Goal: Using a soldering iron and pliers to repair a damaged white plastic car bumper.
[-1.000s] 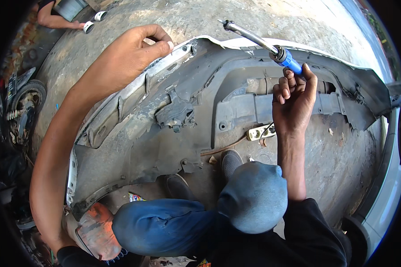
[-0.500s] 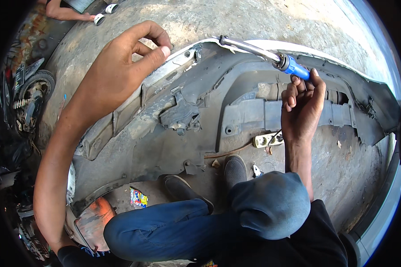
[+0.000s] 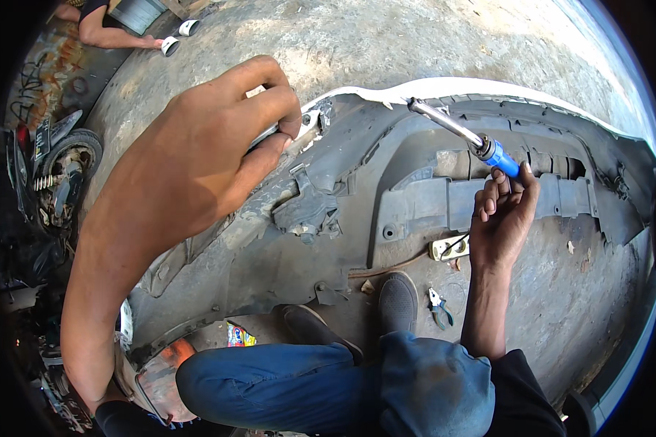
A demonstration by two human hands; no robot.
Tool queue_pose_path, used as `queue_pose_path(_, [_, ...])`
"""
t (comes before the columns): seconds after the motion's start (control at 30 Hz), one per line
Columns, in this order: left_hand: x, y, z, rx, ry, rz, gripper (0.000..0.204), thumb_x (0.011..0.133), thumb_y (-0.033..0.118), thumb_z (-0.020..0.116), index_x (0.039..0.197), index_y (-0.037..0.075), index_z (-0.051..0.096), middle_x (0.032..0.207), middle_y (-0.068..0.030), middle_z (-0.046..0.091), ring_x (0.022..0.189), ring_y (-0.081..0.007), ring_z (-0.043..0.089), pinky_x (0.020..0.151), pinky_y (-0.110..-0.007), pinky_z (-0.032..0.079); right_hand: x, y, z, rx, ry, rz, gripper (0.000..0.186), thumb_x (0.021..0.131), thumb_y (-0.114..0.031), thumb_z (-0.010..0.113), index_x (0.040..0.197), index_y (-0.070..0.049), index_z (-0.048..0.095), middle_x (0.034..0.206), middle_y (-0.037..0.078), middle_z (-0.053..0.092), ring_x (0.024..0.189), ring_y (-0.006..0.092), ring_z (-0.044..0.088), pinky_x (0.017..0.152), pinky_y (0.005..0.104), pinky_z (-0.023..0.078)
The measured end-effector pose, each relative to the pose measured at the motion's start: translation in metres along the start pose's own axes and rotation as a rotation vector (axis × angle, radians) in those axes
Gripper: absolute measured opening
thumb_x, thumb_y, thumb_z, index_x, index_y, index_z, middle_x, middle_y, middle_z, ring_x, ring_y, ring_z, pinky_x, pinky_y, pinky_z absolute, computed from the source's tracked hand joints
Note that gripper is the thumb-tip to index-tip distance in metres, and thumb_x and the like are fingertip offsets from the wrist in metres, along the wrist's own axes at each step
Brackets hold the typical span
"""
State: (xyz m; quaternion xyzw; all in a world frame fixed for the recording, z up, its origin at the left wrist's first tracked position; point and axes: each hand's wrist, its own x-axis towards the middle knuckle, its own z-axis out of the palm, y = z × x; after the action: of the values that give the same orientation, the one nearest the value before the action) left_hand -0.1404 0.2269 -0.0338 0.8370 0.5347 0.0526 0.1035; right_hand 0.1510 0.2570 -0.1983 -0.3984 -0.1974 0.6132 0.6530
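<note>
A large car bumper (image 3: 284,273) lies inner side up in front of me, dark grey with a white outer edge. My right hand (image 3: 504,226) grips a soldering iron (image 3: 501,156) by the end of its blue handle. The iron's metal shaft points up and left above the bumper, its tip seemingly apart from it. Over the bumper's left part is my left hand (image 3: 211,146), its fingers curled and pressed together; whatever lies between them is hidden. A broken dark plastic bracket (image 3: 310,207) sits on the bumper right of that hand.
On the floor near my shoes (image 3: 399,302) are a white power strip (image 3: 450,248), pliers (image 3: 439,309) and a colourful wrapper (image 3: 240,335). A worn orange object (image 3: 164,375) is beside my leg. Far left are a motorcycle (image 3: 69,175) and another person's bare limb (image 3: 116,38).
My left hand looks larger and its fingers have closed more. The whole view has shifted, so the bumper and iron appear lower and further right. The pliers show more fully.
</note>
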Motion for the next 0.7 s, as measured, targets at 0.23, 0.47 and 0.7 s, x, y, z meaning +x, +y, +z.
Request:
queue_pose_path(0.23, [-0.004,0.018,0.015,0.154,0.101,-0.076,0.014,0.089,-0.001,0.061,0.101,-0.003,0.055,0.105,-0.014,0.055,0.087,-0.0372,0.062,0.071,-0.045,0.046,0.0,0.012,-0.006,0.017,0.056,0.035,0.032,0.098,-0.037,0.057,0.099,-0.005,0.057,0.076,0.003,0.061,0.049,0.0086,0.045,0.044,0.0211,0.034])
queue_pose_path(0.47, [-0.004,0.015,0.008,0.047,0.087,-0.095,0.014,0.089,-0.003,0.061,0.102,-0.002,0.055,0.101,-0.0142,0.057,0.084,-0.0328,0.065,0.07,-0.041,0.049,0.0,0.012,-0.003,0.012,0.066,0.041,0.033,0.098,-0.039,0.057,0.094,-0.006,0.057,0.077,0.003,0.062,0.05,0.0089,0.046,0.045,0.0215,0.034])
queue_pose_path(0.7, [-0.009,0.011,0.009,0.044,0.124,-0.065,0.014,0.088,-0.002,0.063,0.102,0.001,0.061,0.1,-0.012,0.061,0.085,-0.0301,0.066,0.069,-0.039,0.05,-0.001,0.012,-0.008,0.006,0.083,0.051,0.034,0.098,-0.039,0.056,0.094,-0.005,0.056,0.079,0.003,0.062,0.051,0.0084,0.045,0.045,0.0215,0.034])
